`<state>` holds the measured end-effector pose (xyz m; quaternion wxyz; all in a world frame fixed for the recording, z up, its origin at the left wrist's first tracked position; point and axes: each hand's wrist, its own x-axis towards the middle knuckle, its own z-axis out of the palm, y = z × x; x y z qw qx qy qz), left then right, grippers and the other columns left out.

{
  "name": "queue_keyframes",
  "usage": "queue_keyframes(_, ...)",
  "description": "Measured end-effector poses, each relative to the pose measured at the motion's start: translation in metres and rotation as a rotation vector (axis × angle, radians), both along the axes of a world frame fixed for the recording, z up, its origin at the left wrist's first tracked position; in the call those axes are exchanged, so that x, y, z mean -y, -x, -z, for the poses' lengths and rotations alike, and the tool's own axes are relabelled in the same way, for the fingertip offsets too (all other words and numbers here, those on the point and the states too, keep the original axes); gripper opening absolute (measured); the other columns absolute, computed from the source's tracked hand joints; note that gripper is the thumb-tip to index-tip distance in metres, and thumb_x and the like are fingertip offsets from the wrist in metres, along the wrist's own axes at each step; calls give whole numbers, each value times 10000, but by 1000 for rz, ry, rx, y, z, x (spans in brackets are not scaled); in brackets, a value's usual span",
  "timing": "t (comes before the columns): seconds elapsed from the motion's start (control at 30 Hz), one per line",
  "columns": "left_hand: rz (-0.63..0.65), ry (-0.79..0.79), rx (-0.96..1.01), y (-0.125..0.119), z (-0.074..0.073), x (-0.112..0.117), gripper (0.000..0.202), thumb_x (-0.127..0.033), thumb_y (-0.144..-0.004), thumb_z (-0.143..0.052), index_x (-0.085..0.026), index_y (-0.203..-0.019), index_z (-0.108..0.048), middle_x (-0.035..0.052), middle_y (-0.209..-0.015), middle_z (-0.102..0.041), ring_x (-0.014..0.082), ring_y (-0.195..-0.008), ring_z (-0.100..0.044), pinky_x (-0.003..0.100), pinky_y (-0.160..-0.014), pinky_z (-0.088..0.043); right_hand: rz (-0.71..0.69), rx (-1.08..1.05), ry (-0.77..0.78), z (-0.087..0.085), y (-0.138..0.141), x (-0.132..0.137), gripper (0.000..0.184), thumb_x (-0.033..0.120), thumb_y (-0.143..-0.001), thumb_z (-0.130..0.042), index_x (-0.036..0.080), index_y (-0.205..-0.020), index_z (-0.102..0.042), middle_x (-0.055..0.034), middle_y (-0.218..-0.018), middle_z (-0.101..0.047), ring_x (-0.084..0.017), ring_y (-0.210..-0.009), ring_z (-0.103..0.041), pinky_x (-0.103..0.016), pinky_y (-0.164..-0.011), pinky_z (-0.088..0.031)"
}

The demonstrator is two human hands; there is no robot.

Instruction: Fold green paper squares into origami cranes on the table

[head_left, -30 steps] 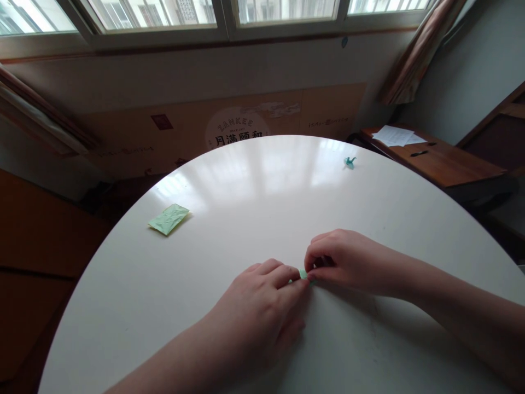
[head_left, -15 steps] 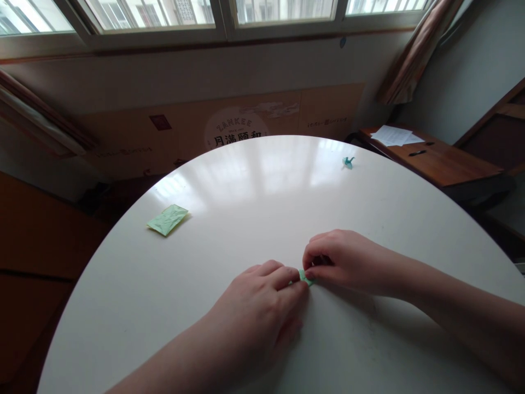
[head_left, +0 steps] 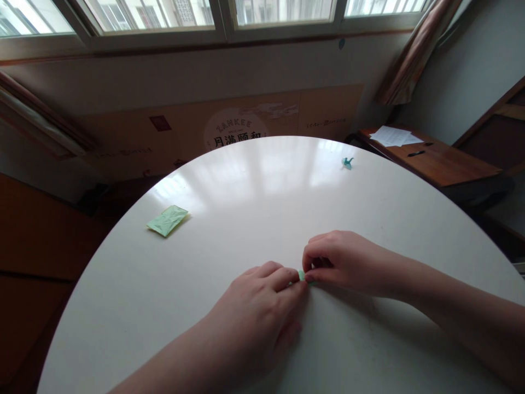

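Note:
A small piece of green paper (head_left: 301,275) lies low over the white round table, mostly covered by fingers, so its shape is hard to make out. From the left, my left hand (head_left: 264,301) pinches it between thumb and fingers, palm down. My right hand (head_left: 336,257) has thumb and fingertips closed on the paper's right part, its other fingers curled. The fingertips of both hands nearly meet there.
On the white table (head_left: 246,219), a flat creased green paper packet (head_left: 168,220) rests to the left. A small blue-green folded paper figure (head_left: 348,163) stands near the far edge. Beyond, a wooden desk (head_left: 451,158) holds white sheets (head_left: 394,136) and a pen (head_left: 416,154).
My right thumb has shifted slightly left along the green paper, and less of the paper shows between the hands. My left hand has stayed almost still.

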<state>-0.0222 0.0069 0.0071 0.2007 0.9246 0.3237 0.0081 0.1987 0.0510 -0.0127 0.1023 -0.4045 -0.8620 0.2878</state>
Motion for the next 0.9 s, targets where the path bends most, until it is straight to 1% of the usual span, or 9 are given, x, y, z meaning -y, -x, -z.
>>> queue_keyframes(0.23,6,-10,-3,-1,1,0,233,-200,-891,-575,-222,-1120,-615,40,-1119,-654,249,-1032,-582,410,-957,-492,-17,7,-9,1,-2,1,76,216,-844,-657,243,-833,-727,18,-830,-740,-171,-782,-638,-254,-647,-376)
queue_keyframes(0.33,-2,-34,-29,-3,3,4,266,-199,-902,-554,-210,-1162,-608,54,-1129,-653,257,-1028,-584,419,-942,-496,-47,10,-12,-1,-3,1,81,211,-854,-643,237,-845,-719,15,-841,-737,-170,-791,-637,-252,-657,-382)
queue_keyframes(0.47,-11,-54,-51,-4,5,7,315,-236,-904,-572,-210,-1218,-590,57,-1131,-650,267,-1021,-578,430,-928,-501,-79,8,2,-5,-4,1,96,183,-847,-633,236,-869,-711,17,-854,-732,-163,-801,-636,-243,-669,-390)
queue_keyframes(0.67,-11,-57,-71,-4,4,7,267,-256,-890,-611,-225,-1155,-606,48,-1134,-650,268,-1020,-581,416,-916,-504,-66,53,27,-7,-3,1,104,186,-826,-638,242,-867,-715,26,-852,-737,-168,-802,-631,-251,-657,-383)
queue_keyframes(0.83,-13,-65,-78,-6,4,8,379,-334,-871,-658,-239,-1229,-576,44,-1154,-644,286,-1035,-569,452,-920,-503,-29,52,49,-7,-3,3,124,200,-828,-622,256,-871,-724,29,-852,-745,-176,-802,-637,-256,-650,-383)
queue_keyframes(0.9,-17,-64,-85,-7,3,8,319,-329,-879,-647,-239,-1180,-593,38,-1143,-644,281,-1032,-570,454,-913,-506,-7,47,65,-8,-3,4,140,194,-824,-614,253,-874,-731,21,-842,-747,-178,-788,-640,-257,-644,-385)
